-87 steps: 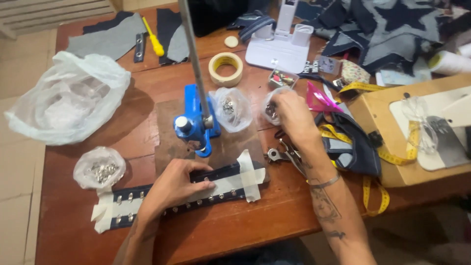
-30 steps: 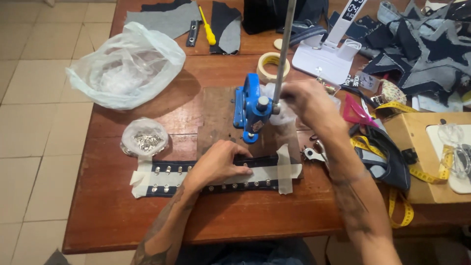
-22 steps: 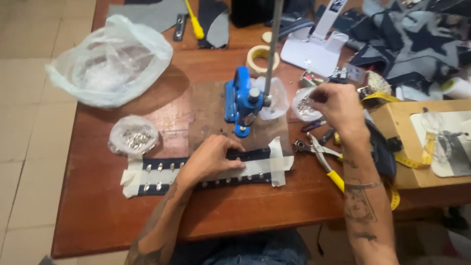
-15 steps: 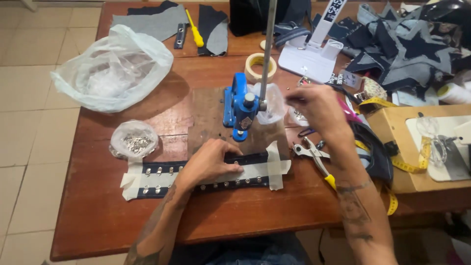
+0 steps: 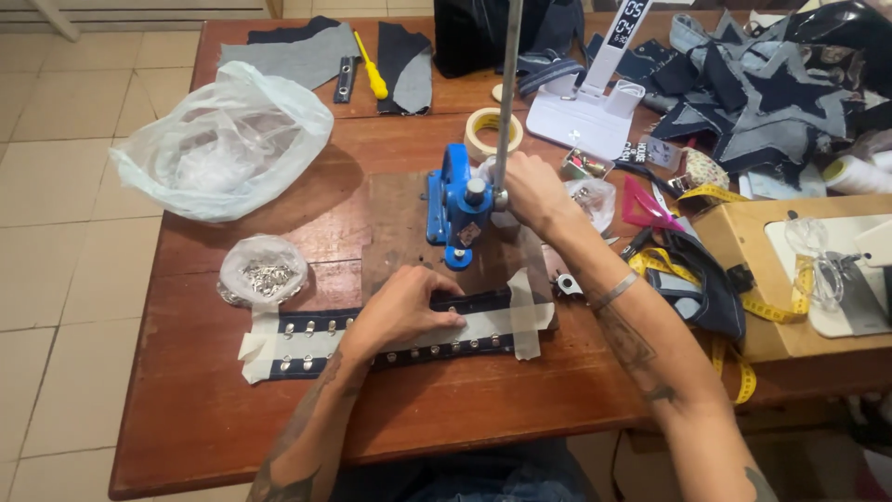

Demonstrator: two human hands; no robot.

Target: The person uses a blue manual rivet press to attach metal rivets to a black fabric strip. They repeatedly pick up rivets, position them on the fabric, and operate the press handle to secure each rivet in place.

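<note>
My left hand [image 5: 404,305] lies flat on a dark denim strip [image 5: 307,344] taped with pale masking tape and studded with metal eyelets, pressing it to the wooden table [image 5: 186,409]. Just beyond stands a blue hand press [image 5: 452,206] on a dark board, its long steel lever [image 5: 507,84] rising upward. My right hand [image 5: 530,186] is at the press head beside the lever's base, fingers curled; whether it holds a small part is hidden.
A small bag of metal eyelets [image 5: 264,272] sits left of the strip. A large crumpled plastic bag [image 5: 223,144] lies far left. A tape roll [image 5: 491,125], a white desk lamp base [image 5: 581,116], denim star pieces [image 5: 771,84], yellow measuring tape [image 5: 734,325] and a cardboard box [image 5: 743,270] crowd the right.
My right hand moved from the small bags on the right back to the press head. The left hand stayed on the strip. The view shifted slightly.
</note>
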